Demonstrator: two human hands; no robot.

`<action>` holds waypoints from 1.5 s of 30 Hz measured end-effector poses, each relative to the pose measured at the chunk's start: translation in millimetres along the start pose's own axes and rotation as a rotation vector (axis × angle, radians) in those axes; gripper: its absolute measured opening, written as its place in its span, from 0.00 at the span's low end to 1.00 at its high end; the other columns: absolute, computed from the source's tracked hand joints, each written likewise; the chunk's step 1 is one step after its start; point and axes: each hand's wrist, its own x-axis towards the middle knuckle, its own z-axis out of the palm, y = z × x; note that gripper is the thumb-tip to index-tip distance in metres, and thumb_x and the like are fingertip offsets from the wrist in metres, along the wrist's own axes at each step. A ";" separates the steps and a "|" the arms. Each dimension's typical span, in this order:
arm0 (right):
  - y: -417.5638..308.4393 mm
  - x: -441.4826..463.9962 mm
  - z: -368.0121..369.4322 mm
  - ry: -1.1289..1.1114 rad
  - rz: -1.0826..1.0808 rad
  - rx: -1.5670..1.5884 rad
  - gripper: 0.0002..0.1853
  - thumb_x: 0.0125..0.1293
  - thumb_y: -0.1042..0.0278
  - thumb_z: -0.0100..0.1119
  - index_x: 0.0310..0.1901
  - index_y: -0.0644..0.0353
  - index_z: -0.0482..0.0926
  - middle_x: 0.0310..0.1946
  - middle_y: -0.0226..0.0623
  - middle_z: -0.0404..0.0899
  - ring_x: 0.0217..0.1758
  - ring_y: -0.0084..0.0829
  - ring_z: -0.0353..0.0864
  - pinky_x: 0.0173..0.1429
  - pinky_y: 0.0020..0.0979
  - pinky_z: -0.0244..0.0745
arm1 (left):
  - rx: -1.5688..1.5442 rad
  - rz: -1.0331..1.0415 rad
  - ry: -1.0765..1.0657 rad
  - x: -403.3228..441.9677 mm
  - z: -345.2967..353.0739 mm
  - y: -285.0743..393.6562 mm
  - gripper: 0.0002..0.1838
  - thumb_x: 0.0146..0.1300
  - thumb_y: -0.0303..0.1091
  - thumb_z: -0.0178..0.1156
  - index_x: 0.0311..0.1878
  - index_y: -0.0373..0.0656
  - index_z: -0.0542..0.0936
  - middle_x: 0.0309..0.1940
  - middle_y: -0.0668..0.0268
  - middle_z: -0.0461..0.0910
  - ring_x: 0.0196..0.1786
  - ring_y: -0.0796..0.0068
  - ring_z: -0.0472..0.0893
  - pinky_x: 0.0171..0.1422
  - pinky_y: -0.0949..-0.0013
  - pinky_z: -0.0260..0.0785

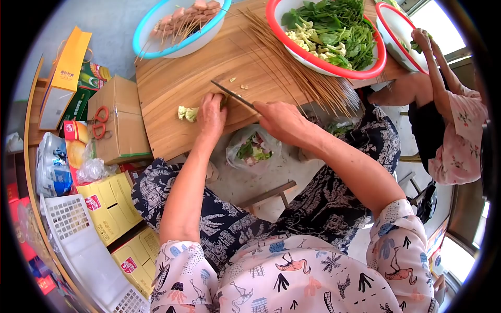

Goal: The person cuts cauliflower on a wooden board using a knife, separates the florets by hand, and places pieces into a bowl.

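Observation:
My right hand (pixel 282 122) is closed around the handle of a knife (pixel 233 95). Its thin blade points up and left over the wooden table (pixel 172 83), close to the fingers of my left hand (pixel 211 116). That left hand is curled down on the tabletop near the front edge, gripping a piece of cauliflower. Pale cauliflower florets (pixel 187 113) show at its left side, and something dark green shows by its fingertips; the rest is hidden under the hand. A few small pale scraps (pixel 233 80) lie beyond the blade.
Many thin wooden skewers (pixel 308 73) lie right of the knife. Behind stand a red-rimmed basin (pixel 383 55) of greens and cauliflower and a blue-rimmed basin (pixel 136 41) with skewered pieces. A plastic bag (pixel 235 156) of trimmings sits below. Another person's hands (pixel 421 40) work at right.

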 end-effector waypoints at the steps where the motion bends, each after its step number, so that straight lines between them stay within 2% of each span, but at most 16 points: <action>1: 0.1 3.5 1.1 0.001 0.002 0.001 0.10 0.63 0.71 0.49 0.43 0.63 0.75 0.32 0.56 0.82 0.41 0.56 0.82 0.44 0.52 0.75 | 0.006 -0.003 -0.008 0.4 0.4 -0.2 0.18 0.46 0.17 0.66 0.43 0.38 0.79 0.43 0.55 0.77 0.52 0.49 0.75 0.53 0.54 0.71; 9: -4.9 11.9 0.7 -0.020 0.077 -0.058 0.10 0.64 0.69 0.49 0.42 0.61 0.78 0.34 0.54 0.83 0.43 0.54 0.83 0.45 0.51 0.76 | 0.029 -0.113 -0.043 -1.0 -7.2 -2.7 0.16 0.48 0.19 0.65 0.42 0.41 0.79 0.44 0.56 0.76 0.52 0.51 0.76 0.52 0.54 0.71; 17: 11.3 -6.1 -11.7 0.202 -0.089 -0.238 0.15 0.67 0.70 0.50 0.54 0.57 0.77 0.34 0.47 0.80 0.37 0.48 0.84 0.40 0.46 0.77 | 0.050 -0.115 0.334 20.5 -47.4 -24.0 0.13 0.56 0.21 0.60 0.44 0.44 0.82 0.42 0.59 0.78 0.45 0.56 0.79 0.50 0.58 0.72; 20: 8.6 -9.8 -14.1 0.199 -0.139 -0.359 0.19 0.66 0.71 0.50 0.58 0.56 0.75 0.36 0.44 0.78 0.36 0.45 0.83 0.39 0.44 0.77 | -0.151 -0.155 0.240 35.2 -60.0 -14.8 0.10 0.59 0.22 0.54 0.40 0.42 0.83 0.36 0.59 0.80 0.41 0.58 0.81 0.48 0.60 0.73; 22: 6.0 -11.2 -14.5 0.177 -0.152 -0.424 0.20 0.65 0.71 0.51 0.59 0.55 0.75 0.37 0.43 0.77 0.36 0.43 0.83 0.39 0.42 0.76 | -0.277 -0.011 0.010 42.7 -52.8 -12.9 0.12 0.59 0.20 0.49 0.36 0.41 0.84 0.33 0.58 0.82 0.40 0.59 0.82 0.48 0.60 0.73; 23: 6.5 -12.6 -14.4 0.189 -0.189 -0.482 0.21 0.64 0.71 0.51 0.60 0.55 0.74 0.36 0.42 0.77 0.36 0.42 0.83 0.39 0.39 0.76 | -0.273 -0.008 0.012 46.1 -47.9 -11.4 0.12 0.59 0.20 0.49 0.36 0.41 0.84 0.33 0.58 0.82 0.40 0.59 0.82 0.48 0.60 0.73; 26: 7.6 -16.2 -15.5 0.197 -0.244 -0.573 0.22 0.64 0.71 0.52 0.61 0.54 0.74 0.35 0.41 0.76 0.35 0.39 0.82 0.39 0.35 0.75 | -0.196 -0.036 -0.327 61.1 -30.4 -7.6 0.16 0.59 0.20 0.47 0.39 0.42 0.85 0.38 0.57 0.84 0.44 0.59 0.84 0.50 0.62 0.74; 30: 15.4 -23.1 -17.1 0.211 -0.245 -0.568 0.22 0.64 0.71 0.52 0.60 0.51 0.76 0.36 0.40 0.77 0.36 0.39 0.83 0.40 0.37 0.76 | -0.139 -0.011 -0.361 84.6 -8.5 -12.4 0.17 0.61 0.22 0.48 0.42 0.44 0.86 0.41 0.55 0.84 0.46 0.59 0.84 0.53 0.63 0.74; 31: 14.7 -26.0 -23.8 0.214 -0.241 -0.567 0.22 0.64 0.71 0.52 0.60 0.51 0.76 0.36 0.40 0.77 0.36 0.39 0.83 0.40 0.37 0.76 | -0.162 -0.021 -0.288 93.8 -7.0 -17.1 0.16 0.63 0.22 0.48 0.46 0.42 0.85 0.43 0.58 0.85 0.47 0.65 0.84 0.54 0.66 0.74; 33: 13.1 -34.4 -41.9 0.165 -0.052 -0.338 0.22 0.65 0.70 0.51 0.60 0.47 0.77 0.39 0.41 0.78 0.39 0.42 0.84 0.42 0.41 0.78 | -0.182 -0.029 -0.218 105.8 -14.1 -23.3 0.16 0.65 0.21 0.49 0.50 0.40 0.83 0.46 0.62 0.85 0.47 0.71 0.84 0.54 0.69 0.74; 34: 18.5 -38.8 -50.1 0.179 -0.026 -0.257 0.22 0.65 0.69 0.50 0.61 0.43 0.77 0.40 0.42 0.80 0.39 0.43 0.84 0.44 0.44 0.79 | -0.378 -0.126 -0.113 113.0 -26.4 -21.6 0.15 0.65 0.22 0.51 0.49 0.41 0.84 0.43 0.62 0.85 0.46 0.73 0.84 0.53 0.70 0.74; 37: 38.2 -48.7 -74.6 0.311 0.000 0.204 0.21 0.61 0.68 0.53 0.56 0.52 0.80 0.35 0.50 0.83 0.39 0.46 0.84 0.45 0.39 0.79 | -0.623 -0.304 0.042 121.4 -52.3 -19.3 0.13 0.66 0.24 0.54 0.49 0.41 0.84 0.40 0.65 0.85 0.44 0.77 0.83 0.50 0.73 0.74; 38: 43.5 -50.3 -85.3 0.305 0.000 0.374 0.23 0.62 0.73 0.56 0.60 0.55 0.78 0.23 0.37 0.76 0.25 0.28 0.77 0.34 0.31 0.74 | -0.682 -0.384 0.088 123.4 -55.5 -16.4 0.12 0.67 0.25 0.55 0.49 0.41 0.84 0.40 0.67 0.85 0.43 0.80 0.82 0.49 0.76 0.73; 39: 46.1 -49.7 -94.0 0.324 -0.011 0.496 0.21 0.66 0.73 0.54 0.61 0.61 0.76 0.21 0.29 0.71 0.22 0.20 0.71 0.30 0.26 0.70 | -0.684 -0.372 0.085 124.9 -55.8 -9.7 0.12 0.67 0.25 0.55 0.49 0.41 0.84 0.40 0.67 0.85 0.43 0.80 0.82 0.49 0.76 0.73; 41: 51.8 -46.9 -109.2 0.316 0.050 0.933 0.20 0.68 0.73 0.52 0.61 0.67 0.73 0.22 0.27 0.72 0.22 0.18 0.70 0.28 0.23 0.67 | -0.603 -0.259 0.046 131.2 -51.4 8.3 0.11 0.66 0.27 0.57 0.48 0.40 0.84 0.39 0.68 0.85 0.41 0.81 0.82 0.47 0.76 0.73; 45: 56.0 -49.8 -144.6 0.557 0.018 1.243 0.16 0.68 0.71 0.55 0.55 0.66 0.74 0.24 0.30 0.74 0.20 0.20 0.73 0.25 0.23 0.68 | -0.609 -0.068 0.018 158.9 -31.1 65.8 0.10 0.65 0.28 0.59 0.47 0.40 0.84 0.38 0.70 0.86 0.39 0.83 0.81 0.46 0.77 0.73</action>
